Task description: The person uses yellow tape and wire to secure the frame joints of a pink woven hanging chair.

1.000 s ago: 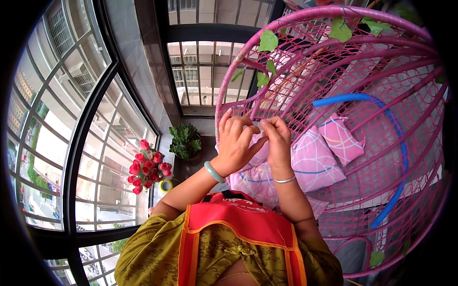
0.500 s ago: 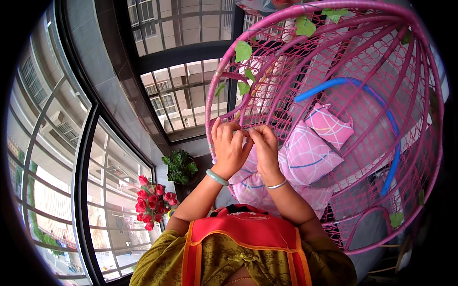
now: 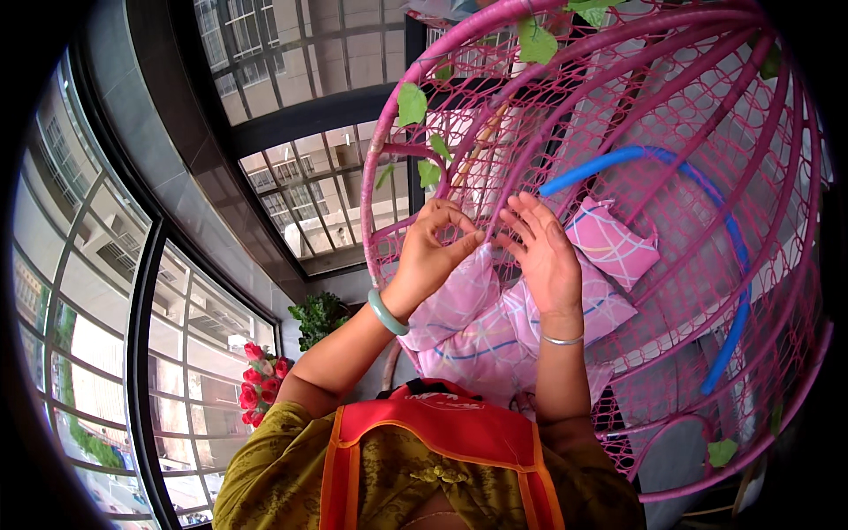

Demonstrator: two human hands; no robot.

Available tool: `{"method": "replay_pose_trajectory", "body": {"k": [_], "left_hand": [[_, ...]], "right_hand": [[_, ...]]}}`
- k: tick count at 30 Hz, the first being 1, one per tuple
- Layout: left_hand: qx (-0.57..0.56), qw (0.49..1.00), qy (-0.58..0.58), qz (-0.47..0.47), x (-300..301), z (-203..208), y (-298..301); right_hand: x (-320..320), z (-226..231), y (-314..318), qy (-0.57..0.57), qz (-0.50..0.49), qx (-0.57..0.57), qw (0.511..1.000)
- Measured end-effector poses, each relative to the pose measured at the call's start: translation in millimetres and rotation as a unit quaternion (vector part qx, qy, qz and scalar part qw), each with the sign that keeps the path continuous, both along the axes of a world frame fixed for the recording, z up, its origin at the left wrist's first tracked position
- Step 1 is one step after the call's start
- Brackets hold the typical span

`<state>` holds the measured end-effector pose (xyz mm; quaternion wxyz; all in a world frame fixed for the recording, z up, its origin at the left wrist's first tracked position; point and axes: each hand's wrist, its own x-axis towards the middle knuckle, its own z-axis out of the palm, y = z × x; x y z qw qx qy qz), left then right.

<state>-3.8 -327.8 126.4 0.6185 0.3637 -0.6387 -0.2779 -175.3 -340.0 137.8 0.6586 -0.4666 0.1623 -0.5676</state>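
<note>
My left hand (image 3: 437, 250) is raised in front of me, its thumb and forefinger closed in a pinch. Whatever it pinches, if anything, is too small to make out. Just to its right my right hand (image 3: 548, 261) is open, fingers apart, and I see nothing held in it. Both hands are over a pink hanging basket chair (image 3: 374, 150) of woven netting. Below them lies a pink patterned seat cushion (image 3: 455, 305). A corner of it shows close under the left fingertips, but I cannot tell whether they touch.
A small pink pillow (image 3: 612, 243) lies farther right in the chair. A curved blue foam tube (image 3: 729, 221) runs along the netting. Green artificial leaves (image 3: 536, 41) hang on the chair. To the left are red flowers (image 3: 258, 384), a green potted plant (image 3: 320, 318) and barred windows (image 3: 97, 309).
My hands were together at the fingertips and have come apart. The right one has moved right and opened; the left stays pinched. The view has shifted slightly.
</note>
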Motion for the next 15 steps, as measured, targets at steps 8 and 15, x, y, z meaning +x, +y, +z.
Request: {"method": "replay_pose_trajectory", "body": {"k": [8,15], "left_hand": [[0.23,0.932,0.189,-0.207,-30,-8,-38],[0.285,0.918,0.176,-0.212,-46,-29,-63]], "right_hand": [[-20,-30,-51,0.101,0.05,-0.059,0.992],[-31,-42,-72,0.074,0.007,-0.039,0.996]]}}
